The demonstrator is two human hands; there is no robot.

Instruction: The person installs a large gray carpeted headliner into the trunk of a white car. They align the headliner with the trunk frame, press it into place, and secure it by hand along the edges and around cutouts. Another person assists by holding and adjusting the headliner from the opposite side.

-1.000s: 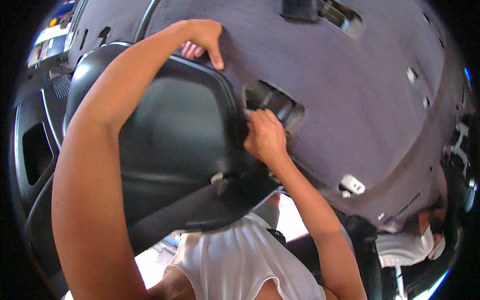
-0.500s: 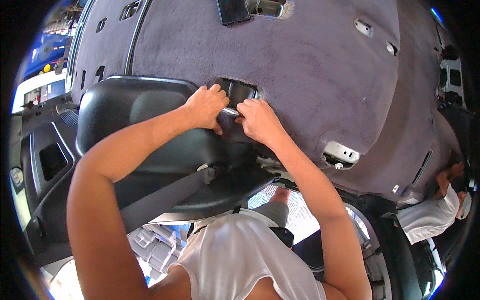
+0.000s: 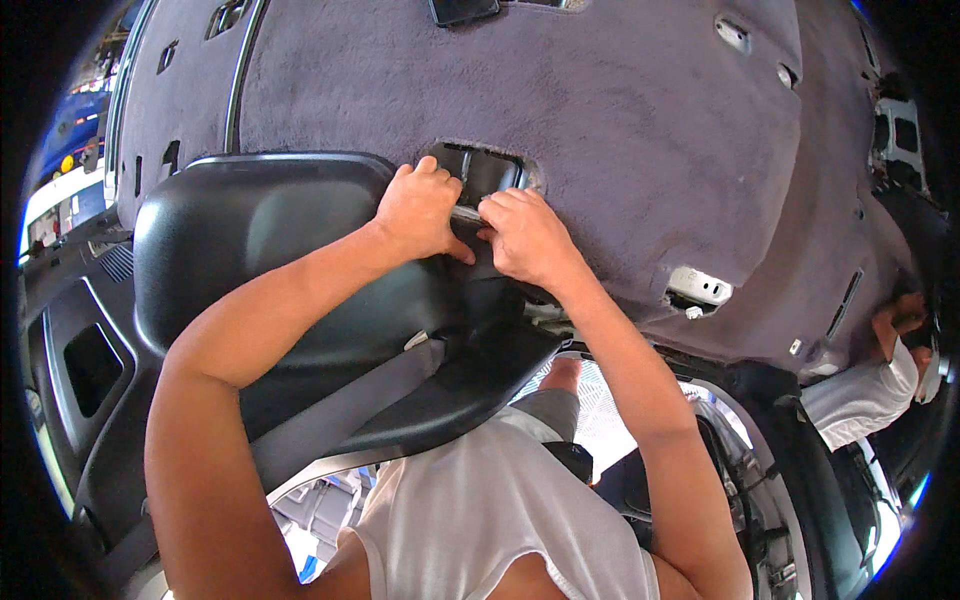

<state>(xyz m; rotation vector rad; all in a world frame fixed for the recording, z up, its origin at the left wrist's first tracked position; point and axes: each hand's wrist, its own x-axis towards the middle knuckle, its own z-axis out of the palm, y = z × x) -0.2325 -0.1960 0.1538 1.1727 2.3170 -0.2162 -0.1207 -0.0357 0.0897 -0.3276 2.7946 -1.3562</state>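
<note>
Both my hands work at the near edge of a rectangular cutout in the dark grey car floor carpet. My left hand is closed over the carpet edge at the cutout's left corner, its thumb stretched down over the dark flap below. Close beside it, my right hand has its fingers bent round the same edge at the right corner. Between them shows a pale, rough strip of that edge. The fingertips of both hands are partly hidden. Under my left forearm lies a black moulded plastic panel.
A grey seat belt crosses the black panel. A dark phone lies on the carpet at the far edge. To the right, a metal bracket shows through another opening. Another person in a white top is at the far right.
The view has shifted slightly, and my hands stay at the cutout edge. My left thumb has come further right across the flap, nearer my right hand.
</note>
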